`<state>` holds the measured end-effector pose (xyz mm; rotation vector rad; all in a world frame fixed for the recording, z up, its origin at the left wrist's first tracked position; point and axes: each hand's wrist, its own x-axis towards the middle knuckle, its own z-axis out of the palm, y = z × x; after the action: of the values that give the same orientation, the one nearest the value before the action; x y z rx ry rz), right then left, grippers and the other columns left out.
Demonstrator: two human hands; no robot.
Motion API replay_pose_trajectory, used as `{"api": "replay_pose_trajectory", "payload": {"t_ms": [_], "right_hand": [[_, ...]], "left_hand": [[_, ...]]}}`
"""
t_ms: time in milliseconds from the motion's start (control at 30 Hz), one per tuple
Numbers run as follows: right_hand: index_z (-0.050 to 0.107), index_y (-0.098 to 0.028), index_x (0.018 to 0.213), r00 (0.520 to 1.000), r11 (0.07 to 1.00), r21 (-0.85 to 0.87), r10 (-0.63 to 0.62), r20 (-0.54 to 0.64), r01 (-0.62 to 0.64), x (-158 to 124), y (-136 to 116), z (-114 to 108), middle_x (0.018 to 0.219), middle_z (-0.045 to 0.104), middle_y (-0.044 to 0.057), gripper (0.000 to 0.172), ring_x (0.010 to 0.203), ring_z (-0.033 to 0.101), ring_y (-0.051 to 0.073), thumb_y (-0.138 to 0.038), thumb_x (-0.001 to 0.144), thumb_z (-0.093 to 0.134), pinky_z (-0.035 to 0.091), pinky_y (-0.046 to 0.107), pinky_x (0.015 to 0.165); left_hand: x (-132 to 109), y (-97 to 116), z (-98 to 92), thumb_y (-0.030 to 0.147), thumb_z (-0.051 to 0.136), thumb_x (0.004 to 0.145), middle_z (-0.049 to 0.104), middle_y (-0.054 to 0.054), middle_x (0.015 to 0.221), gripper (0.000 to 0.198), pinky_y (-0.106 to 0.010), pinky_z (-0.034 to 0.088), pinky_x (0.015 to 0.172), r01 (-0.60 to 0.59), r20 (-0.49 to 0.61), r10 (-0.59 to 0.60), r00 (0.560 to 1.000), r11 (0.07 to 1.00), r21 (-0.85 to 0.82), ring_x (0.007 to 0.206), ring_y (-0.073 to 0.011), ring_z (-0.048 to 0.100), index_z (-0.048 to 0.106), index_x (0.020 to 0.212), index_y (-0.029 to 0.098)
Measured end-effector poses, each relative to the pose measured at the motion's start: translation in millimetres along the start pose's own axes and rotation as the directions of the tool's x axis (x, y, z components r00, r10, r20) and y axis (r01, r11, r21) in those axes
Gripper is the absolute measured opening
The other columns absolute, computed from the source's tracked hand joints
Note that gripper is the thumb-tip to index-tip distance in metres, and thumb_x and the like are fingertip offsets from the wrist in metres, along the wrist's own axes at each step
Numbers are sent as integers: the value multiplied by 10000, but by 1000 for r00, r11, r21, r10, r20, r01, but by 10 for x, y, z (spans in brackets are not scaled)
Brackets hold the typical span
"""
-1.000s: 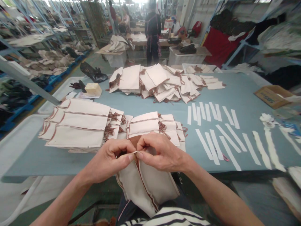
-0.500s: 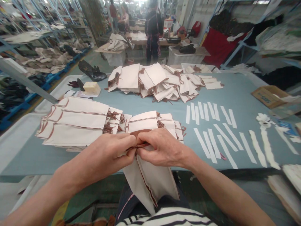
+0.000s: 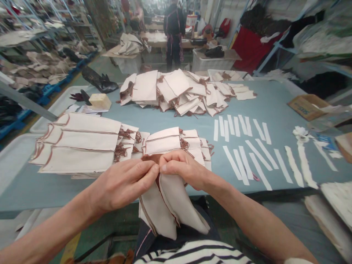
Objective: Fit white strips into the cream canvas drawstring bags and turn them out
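- Pinching the top edge of a bag, the left hand and right hand meet thumb to thumb; both sets of fingers are pressed together on the brown-trimmed rim.
- The bag hangs from that pinch over the lap, just in front of the table edge, its lower part drooping in soft folds.
- It looks light and limp: thin cream cloth with no stiffness, so it likely sags wherever it is not held.
- The weave seems matte, not slippery; a fingertip pinch probably holds it without strain.
- Best hold, I judge, is the trimmed rim or a side seam, where the cloth is doubled and firmer; the middle panel would just bunch.
- Nothing fragile shows, though brown cords like those on the stacked bags could snag.
- Just beyond the hands lies a short stack of like bags, a larger stack to its left, a loose pile farther back, and white strips to the right.
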<state>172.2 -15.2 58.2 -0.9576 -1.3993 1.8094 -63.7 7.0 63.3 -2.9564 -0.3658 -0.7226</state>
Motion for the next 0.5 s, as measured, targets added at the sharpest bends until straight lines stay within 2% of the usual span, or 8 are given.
{"api": "replay_pose_trajectory", "payload": {"t_ms": [133,200,267,367,433,500], "right_hand": [[499,-206,652,997,994,-94,-64,-33,60,6,45,17,559,376,-81,155,507,296,79,-319,737,562,216,210,450],[532,-195,658,986,965,-227,-151,-71,132,-29,41,18,577,428,-67,101,527,347,84,-257,733,561,241,209,466],[570,-186,672,957,896,-384,-277,-87,224,-77,25,15,599,495,-55,71,544,400,87,-200,742,563,282,211,495],[601,-188,697,883,725,-592,-467,-45,354,-139,12,13,611,567,-48,92,545,450,90,-158,778,570,340,225,555],[619,-190,722,831,604,-689,-557,-4,401,-157,26,12,631,623,-30,102,561,508,103,-145,801,573,368,236,588],[638,-191,750,794,499,-758,-606,41,420,-155,56,10,662,676,-4,107,599,573,125,-142,823,577,383,248,604]], "left_hand": [[-13,-8,82,85,479,1063,797,-100,1104,324,-286,552,773,3,-31,-4,1000,1000,-27,876,-195,733,592,1338,213],[14,40,88,84,549,1036,790,-76,1051,270,-257,549,779,93,-69,-99,993,991,-95,873,-176,736,602,1265,216],[58,95,49,67,584,990,775,-49,995,261,-235,542,788,229,-55,-244,968,953,-198,856,-159,731,596,1209,210],[126,115,-65,118,547,980,754,-21,972,222,-226,521,764,383,129,-362,923,842,-379,819,-148,701,615,1171,206],[152,77,-126,188,503,1035,748,-13,960,175,-221,501,737,441,267,-354,896,779,-446,815,-146,687,647,1133,209],[146,22,-134,231,462,1087,737,-12,899,213,-225,477,705,449,330,-326,886,782,-433,791,-145,677,669,1045,202]]}}
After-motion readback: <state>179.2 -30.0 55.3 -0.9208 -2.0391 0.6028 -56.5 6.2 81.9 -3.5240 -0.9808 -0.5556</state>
